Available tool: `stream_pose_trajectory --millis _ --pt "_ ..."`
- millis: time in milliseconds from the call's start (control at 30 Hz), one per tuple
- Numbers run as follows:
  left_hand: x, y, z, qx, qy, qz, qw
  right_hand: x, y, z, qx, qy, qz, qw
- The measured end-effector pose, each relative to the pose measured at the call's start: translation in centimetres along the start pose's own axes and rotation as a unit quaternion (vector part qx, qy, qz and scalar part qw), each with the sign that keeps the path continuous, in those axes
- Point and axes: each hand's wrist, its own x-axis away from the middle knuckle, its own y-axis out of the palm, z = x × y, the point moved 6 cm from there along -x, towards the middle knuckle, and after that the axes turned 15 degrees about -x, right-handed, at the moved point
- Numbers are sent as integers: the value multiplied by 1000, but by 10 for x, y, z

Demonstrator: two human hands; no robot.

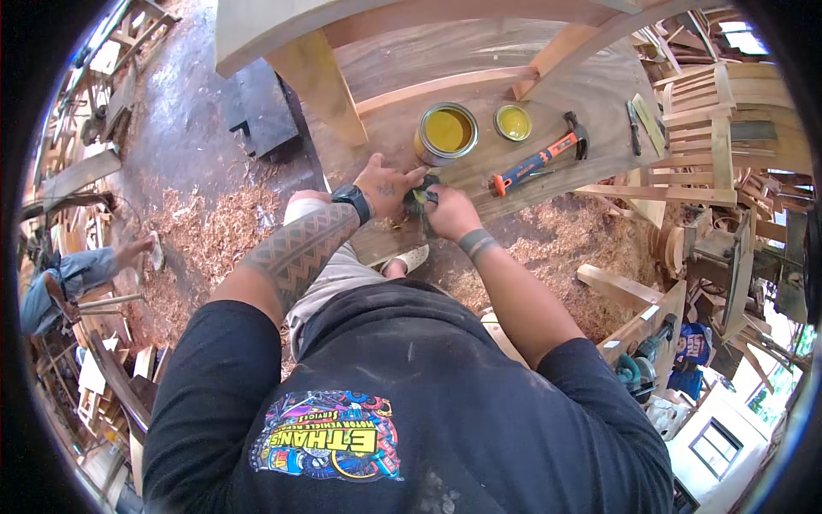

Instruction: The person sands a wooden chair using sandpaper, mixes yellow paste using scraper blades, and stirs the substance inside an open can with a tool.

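Note:
My left hand (385,186), with a watch on its wrist, and my right hand (452,212) meet over the near edge of a wooden board (556,81). Between them is a small dark object (419,192) with a yellow-green part; its kind is hard to make out. The right fingers are curled round it, while the left fingers reach to its far side. Just beyond my hands stands an open tin (446,134) of yellow substance. Beside the tin lies its round lid (513,123), smeared with yellow. A claw hammer (541,163) with an orange and blue handle rests to the right.
A wooden furniture frame (445,88) stands on the board's far side. At right lie a knife (634,128) and a flat strip (649,125), near a slatted chair (698,137). Wood shavings (205,227) cover the floor. Another person's leg (90,267) shows at far left.

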Motion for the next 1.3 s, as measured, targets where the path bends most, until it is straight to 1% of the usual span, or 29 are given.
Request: stream_pose_trajectory --millis 33,67,167,200,267,300,333,367,433,467,567,600,700,733,767,867,933,1000,1067,1100,1133,1167,1267,1300 --pt "-2 5 0 -8 -2 -6 1000 -1 -1 -4 -4 12 -16 1000" --pt "-4 8 1 -17 -3 -12 1000 -2 -2 18 4 -1 -6 1000" --pt "4 -7 2 12 4 -17 1000 20 -22 13 -46 60 -12 997" --pt "4 -5 4 19 0 -14 1000 18 -14 12 -21 29 14 999" --pt "2 -7 2 24 -5 -4 1000 4 13 4 -16 -29 40 999" --pt "-1 -3 2 -6 -8 -2 1000 -3 14 -6 -13 -62 56 996" --pt "-5 6 2 -37 -12 0 999 -12 15 -4 6 -11 7 1000" --pt "-7 11 1 -66 -15 0 998 -12 7 -5 -5 -7 5 1000" --pt "-2 4 2 -27 -2 8 1000 0 -12 7 -25 6 -4 1000" --pt "-1 1 2 -7 2 13 1000 9 -24 10 -66 -1 12 998" --pt "2 3 0 -17 9 35 999 24 -20 18 -56 58 16 997" --pt "2 6 2 -18 8 32 999 19 -11 14 -20 49 -3 999" --pt "-3 2 1 -22 5 29 999 9 -5 4 -9 31 -1 999" --pt "-3 1 1 -20 7 23 1000 11 -11 4 -11 19 -20 1000" --pt "-2 0 0 -17 8 15 1000 16 -21 9 -20 36 -16 999" --pt "-3 13 -1 -3 4 53 999 27 -31 18 -50 68 -9 996" --pt "1 10 1 7 6 62 998 17 -8 13 -22 28 -33 999" --pt "-3 8 -2 -7 6 87 996 8 -2 -5 9 -17 -44 999" --pt "-5 17 -1 -39 7 114 993 1 -20 3 -3 32 -97 995" --pt "-3 11 -1 -22 8 94 995 1 -26 12 -9 58 -127 990" --pt "-1 6 -2 -2 8 73 997 5 -35 18 -26 54 -89 994" --pt "2 5 1 18 8 52 998 6 -26 15 -9 34 -102 994" --pt "-6 11 2 -34 -7 -3 999 2 -7 -4 39 -36 -110 992" --pt "-5 10 1 -28 -4 20 999 0 -11 -2 33 -16 -116 993"
